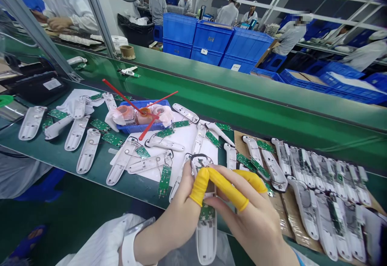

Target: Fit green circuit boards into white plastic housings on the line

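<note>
My left hand (184,207) and my right hand (256,213) both grip one white plastic housing half (207,237), held upright over the bench's front edge. It has a rounded head with a dark rim and a long handle with an open battery bay. A green circuit board (207,213) sits inside it, partly covered by my fingers. The yellow-covered thumb of my left hand and a yellow-covered finger of my right meet over the housing's upper part. What they press there is hidden. More white housings with wired green boards, such as one housing (119,163), lie just beyond my hands.
A blue tray (133,128) holds small jars, wipes and red sticks. To the right, rows of housings (306,205) lie on cardboard (282,213). A green ledge (272,115) runs behind the bench. Blue crates (211,36) and co-workers (228,14) are beyond; another person's hand (60,23) is at upper left.
</note>
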The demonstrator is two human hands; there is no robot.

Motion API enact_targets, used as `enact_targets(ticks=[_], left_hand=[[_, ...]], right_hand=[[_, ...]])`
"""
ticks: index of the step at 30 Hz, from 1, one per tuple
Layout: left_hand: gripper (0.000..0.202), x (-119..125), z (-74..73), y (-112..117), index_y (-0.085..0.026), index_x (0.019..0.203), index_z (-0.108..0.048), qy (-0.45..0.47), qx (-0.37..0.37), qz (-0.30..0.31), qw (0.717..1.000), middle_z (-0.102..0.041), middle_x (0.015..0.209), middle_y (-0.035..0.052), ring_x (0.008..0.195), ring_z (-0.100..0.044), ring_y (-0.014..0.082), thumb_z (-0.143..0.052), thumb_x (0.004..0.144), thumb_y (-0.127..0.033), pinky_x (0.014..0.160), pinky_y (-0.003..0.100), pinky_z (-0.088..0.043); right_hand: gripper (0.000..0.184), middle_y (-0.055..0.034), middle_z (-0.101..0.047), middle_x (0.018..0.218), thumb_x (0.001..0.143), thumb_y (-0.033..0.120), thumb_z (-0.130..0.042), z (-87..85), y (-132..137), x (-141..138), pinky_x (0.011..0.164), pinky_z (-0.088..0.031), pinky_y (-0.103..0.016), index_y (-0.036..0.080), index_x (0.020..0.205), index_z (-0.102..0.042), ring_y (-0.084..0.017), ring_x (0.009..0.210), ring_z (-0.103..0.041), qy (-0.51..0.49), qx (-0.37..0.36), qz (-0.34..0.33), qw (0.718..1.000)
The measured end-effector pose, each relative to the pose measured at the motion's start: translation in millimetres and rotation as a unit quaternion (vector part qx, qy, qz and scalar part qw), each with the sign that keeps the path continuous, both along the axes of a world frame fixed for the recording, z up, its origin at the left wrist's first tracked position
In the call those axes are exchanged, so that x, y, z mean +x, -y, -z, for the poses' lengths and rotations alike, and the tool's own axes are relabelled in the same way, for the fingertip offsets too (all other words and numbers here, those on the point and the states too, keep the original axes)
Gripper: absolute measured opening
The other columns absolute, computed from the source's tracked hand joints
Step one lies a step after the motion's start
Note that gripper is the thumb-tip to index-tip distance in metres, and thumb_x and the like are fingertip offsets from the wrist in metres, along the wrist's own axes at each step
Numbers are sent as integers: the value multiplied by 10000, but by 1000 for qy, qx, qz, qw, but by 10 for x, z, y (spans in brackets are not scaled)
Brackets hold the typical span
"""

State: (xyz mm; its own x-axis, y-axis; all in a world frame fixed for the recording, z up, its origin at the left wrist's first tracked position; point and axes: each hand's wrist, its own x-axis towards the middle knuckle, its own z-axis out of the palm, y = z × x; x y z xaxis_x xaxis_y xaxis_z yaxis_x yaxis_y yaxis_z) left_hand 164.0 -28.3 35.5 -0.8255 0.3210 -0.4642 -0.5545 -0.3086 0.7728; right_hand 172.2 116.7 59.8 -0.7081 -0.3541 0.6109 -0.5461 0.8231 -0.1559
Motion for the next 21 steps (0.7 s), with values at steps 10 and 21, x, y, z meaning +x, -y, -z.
enact_targets(ticks=[10,21], left_hand=[[989,-104,-149,-34,-238,1476,-66,123,28,14,992,-185,1574,81,1431,-202,260,-672,734,-484,1156,405,-224],[434,-175,-237,-117,-210,914,-611,69,75,27,994,-629,615,-39,527,-555,77,-640,706,-591,520,172,-409]], right_hand=[[158,-107,-685,1099,915,185,-538,-59,-6,19,758,-463,-343,150,1056,-599,-200,904,-616,21,-14,-5,1000],[256,39,-717,738,956,195,-475,-132,-14,173,691,-365,-316,230,777,-655,-109,661,-626,14,10,-53,998]])
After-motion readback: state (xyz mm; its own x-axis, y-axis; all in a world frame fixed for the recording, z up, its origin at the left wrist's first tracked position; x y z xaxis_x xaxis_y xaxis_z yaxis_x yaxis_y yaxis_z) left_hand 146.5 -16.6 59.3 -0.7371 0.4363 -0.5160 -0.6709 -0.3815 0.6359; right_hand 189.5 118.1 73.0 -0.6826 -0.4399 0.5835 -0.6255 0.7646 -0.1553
